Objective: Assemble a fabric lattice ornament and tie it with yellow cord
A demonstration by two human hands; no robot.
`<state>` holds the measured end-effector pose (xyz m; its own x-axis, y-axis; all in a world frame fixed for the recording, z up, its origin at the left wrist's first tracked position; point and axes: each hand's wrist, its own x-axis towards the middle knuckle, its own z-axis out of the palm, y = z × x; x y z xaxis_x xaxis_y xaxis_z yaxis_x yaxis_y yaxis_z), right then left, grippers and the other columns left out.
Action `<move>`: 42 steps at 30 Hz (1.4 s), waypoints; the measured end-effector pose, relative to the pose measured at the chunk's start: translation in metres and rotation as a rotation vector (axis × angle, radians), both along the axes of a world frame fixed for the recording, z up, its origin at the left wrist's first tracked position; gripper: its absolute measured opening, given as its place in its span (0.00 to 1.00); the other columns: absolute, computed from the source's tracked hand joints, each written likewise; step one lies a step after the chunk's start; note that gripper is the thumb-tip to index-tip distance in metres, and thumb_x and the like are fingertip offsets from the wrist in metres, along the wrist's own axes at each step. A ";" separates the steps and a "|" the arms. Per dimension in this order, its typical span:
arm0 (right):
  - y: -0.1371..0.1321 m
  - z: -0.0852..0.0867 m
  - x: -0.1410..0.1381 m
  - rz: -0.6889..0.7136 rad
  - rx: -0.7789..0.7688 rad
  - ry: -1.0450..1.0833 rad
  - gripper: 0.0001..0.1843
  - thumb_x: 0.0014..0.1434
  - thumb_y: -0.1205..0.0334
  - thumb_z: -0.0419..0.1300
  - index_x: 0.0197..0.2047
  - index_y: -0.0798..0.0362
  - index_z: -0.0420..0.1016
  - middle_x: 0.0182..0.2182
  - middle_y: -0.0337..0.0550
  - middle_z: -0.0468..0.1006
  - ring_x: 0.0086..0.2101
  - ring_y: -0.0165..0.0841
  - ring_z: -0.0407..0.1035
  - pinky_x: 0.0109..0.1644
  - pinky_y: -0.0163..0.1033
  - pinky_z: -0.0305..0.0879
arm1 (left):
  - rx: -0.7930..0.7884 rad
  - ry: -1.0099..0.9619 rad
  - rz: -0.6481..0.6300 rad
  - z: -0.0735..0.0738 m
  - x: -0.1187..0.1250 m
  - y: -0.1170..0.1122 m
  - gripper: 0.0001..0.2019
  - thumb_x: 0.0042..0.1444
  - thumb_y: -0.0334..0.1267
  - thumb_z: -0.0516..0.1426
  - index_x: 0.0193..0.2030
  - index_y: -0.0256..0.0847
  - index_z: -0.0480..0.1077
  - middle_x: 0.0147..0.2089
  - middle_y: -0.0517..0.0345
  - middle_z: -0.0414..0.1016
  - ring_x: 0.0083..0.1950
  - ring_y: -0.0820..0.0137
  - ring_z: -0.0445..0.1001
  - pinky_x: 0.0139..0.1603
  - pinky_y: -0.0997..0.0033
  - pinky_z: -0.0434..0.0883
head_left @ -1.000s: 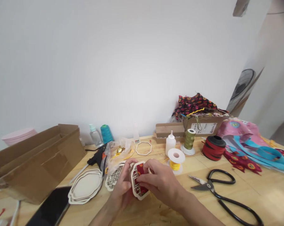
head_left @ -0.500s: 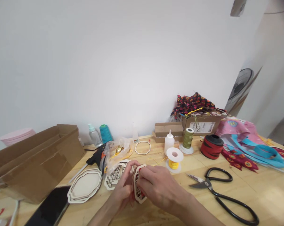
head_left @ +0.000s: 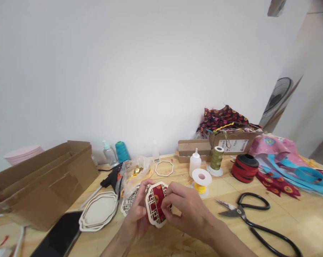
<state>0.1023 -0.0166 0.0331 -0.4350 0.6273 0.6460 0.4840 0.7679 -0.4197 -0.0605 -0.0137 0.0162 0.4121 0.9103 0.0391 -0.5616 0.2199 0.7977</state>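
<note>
Head camera looks down on a cream lattice wooden frame with red patterned fabric (head_left: 155,204), gripped by the left hand (head_left: 136,214) behind it, while the right hand (head_left: 189,210) pinches its edge between bent fingers (head_left: 168,200).

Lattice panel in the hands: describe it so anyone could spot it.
On the wooden workbench, near the yellow thread spool, the left hand and right hand hold a cream lattice frame. Unlike the bare frames beside it, it shows red patterned fabric.
</note>
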 end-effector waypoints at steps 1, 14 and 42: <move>-0.001 0.001 0.001 0.010 -0.029 0.016 0.05 0.50 0.70 0.54 0.30 0.52 0.70 0.27 0.40 0.70 0.27 0.28 0.63 0.28 0.31 0.58 | 0.004 -0.002 0.003 0.000 0.000 0.000 0.26 0.36 0.33 0.60 0.45 0.51 0.59 0.41 0.62 0.69 0.30 0.71 0.71 0.25 0.76 0.64; 0.006 -0.007 -0.006 0.100 -0.348 0.292 0.03 0.48 0.68 0.62 0.26 0.51 0.75 0.26 0.37 0.67 0.29 0.28 0.64 0.32 0.32 0.62 | -0.010 -0.038 -0.070 -0.003 0.005 -0.004 0.25 0.37 0.31 0.58 0.45 0.50 0.60 0.35 0.62 0.69 0.32 0.71 0.69 0.29 0.74 0.65; 0.005 -0.008 -0.003 -0.220 -0.370 0.051 0.09 0.58 0.65 0.42 0.26 0.50 0.52 0.22 0.39 0.65 0.23 0.31 0.58 0.26 0.35 0.52 | -0.113 -0.097 0.032 -0.003 0.000 0.000 0.26 0.36 0.31 0.56 0.47 0.49 0.60 0.39 0.61 0.71 0.40 0.64 0.71 0.36 0.69 0.67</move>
